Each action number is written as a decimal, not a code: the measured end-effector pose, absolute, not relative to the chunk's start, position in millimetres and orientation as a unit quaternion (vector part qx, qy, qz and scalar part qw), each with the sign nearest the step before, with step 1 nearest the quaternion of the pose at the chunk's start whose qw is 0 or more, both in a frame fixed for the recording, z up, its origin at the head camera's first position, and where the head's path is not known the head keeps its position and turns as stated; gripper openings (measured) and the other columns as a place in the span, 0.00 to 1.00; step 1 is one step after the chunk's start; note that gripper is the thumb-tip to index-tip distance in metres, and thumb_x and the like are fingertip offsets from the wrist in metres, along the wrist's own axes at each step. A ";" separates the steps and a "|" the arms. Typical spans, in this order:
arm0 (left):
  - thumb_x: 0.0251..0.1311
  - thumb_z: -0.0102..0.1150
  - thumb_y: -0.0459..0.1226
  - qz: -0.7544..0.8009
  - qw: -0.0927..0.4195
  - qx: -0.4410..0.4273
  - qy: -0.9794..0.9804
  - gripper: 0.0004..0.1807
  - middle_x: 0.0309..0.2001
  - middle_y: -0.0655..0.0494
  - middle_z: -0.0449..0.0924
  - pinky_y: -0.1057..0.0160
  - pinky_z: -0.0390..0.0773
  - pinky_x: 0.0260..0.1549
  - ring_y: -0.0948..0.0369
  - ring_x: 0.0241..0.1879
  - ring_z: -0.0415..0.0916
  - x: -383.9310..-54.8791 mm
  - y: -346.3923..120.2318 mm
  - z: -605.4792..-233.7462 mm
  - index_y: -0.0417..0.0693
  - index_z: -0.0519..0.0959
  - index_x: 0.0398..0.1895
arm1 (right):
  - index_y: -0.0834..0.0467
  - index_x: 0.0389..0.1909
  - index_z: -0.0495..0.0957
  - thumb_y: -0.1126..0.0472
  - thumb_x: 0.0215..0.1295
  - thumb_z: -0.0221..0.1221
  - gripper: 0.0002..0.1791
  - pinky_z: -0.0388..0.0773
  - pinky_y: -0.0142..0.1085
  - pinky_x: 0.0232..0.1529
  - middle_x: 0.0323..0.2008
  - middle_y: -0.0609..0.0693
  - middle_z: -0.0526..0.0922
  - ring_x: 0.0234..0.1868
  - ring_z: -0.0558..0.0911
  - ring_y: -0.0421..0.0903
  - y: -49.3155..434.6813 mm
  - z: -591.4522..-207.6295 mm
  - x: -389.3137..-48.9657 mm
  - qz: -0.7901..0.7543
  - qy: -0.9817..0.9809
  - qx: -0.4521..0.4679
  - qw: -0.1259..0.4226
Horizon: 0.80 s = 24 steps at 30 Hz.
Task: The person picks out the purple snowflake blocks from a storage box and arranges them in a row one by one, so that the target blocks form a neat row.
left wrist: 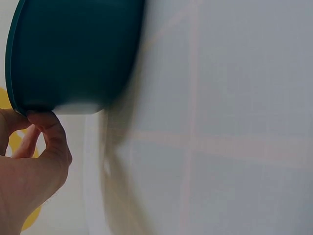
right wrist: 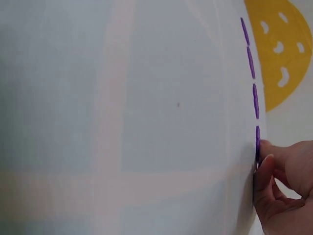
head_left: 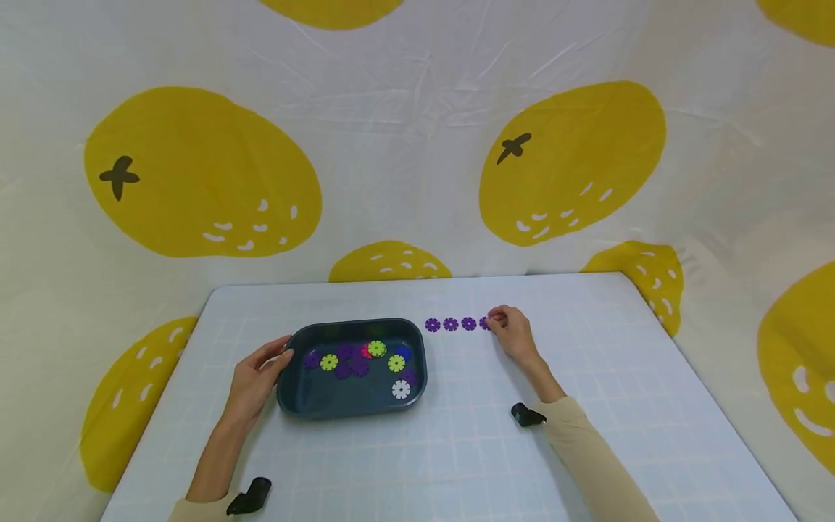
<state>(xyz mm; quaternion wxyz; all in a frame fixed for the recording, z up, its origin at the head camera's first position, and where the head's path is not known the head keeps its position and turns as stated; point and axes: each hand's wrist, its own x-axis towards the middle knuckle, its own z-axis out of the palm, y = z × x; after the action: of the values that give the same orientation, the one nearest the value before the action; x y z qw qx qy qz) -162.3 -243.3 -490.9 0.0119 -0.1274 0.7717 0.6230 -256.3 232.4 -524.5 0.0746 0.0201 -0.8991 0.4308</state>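
Note:
My left hand (head_left: 251,380) grips the left end of a dark teal tray (head_left: 351,415), thumb on the rim; the left wrist view shows the fingers (left wrist: 51,127) at the tray's edge. Inside the tray lie notched plastic flower discs: several purple, a few yellow-green such as this yellow disc (head_left: 329,362), a white disc (head_left: 401,389), plus pink and blue ones partly covered. Right of the tray, purple discs (head_left: 451,324) lie flat in a straight row. At the row's right end my right hand (head_left: 515,337) pinches the last purple disc (right wrist: 257,137), partly hidden by the fingertips, down at the table surface.
The table (head_left: 457,464) has a pale checked cloth. Behind it hangs a white curtain (head_left: 404,159) printed with large yellow fruit. A black wrist device (head_left: 251,497) is at the left cuff, another black device (head_left: 527,415) at the right.

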 end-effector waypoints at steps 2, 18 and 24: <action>0.71 0.63 0.48 0.622 0.008 -0.126 0.773 0.31 0.56 0.54 0.71 0.75 0.78 0.43 0.71 0.44 0.76 -161.7 -243.5 -491.1 0.44 0.72 0.72 | 0.70 0.47 0.81 0.68 0.72 0.62 0.09 0.75 0.37 0.42 0.41 0.63 0.82 0.41 0.80 0.55 232.5 -525.6 -255.7 0.431 -0.899 0.019 0.077; 0.71 0.64 0.46 0.634 -0.002 -0.114 0.765 0.30 0.50 0.62 0.74 0.75 0.78 0.40 0.74 0.41 0.78 -162.4 -244.8 -491.3 0.41 0.74 0.70 | 0.66 0.50 0.81 0.65 0.75 0.59 0.10 0.79 0.39 0.45 0.44 0.61 0.82 0.44 0.82 0.55 216.5 -513.2 -248.2 0.474 -0.875 0.030 0.091; 0.71 0.64 0.45 0.636 0.000 -0.111 0.763 0.30 0.49 0.63 0.74 0.74 0.78 0.39 0.73 0.41 0.78 -162.5 -245.5 -491.0 0.41 0.73 0.71 | 0.68 0.48 0.80 0.67 0.72 0.61 0.09 0.80 0.35 0.42 0.42 0.61 0.85 0.41 0.85 0.55 200.7 -496.2 -245.6 0.478 -0.871 0.077 0.083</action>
<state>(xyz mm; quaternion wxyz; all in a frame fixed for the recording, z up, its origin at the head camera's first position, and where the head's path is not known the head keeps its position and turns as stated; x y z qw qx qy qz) -162.5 -245.5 -491.0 0.0000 -0.1113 0.7633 0.6364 -245.6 200.7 -496.2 0.0828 0.0772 -0.8709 0.4782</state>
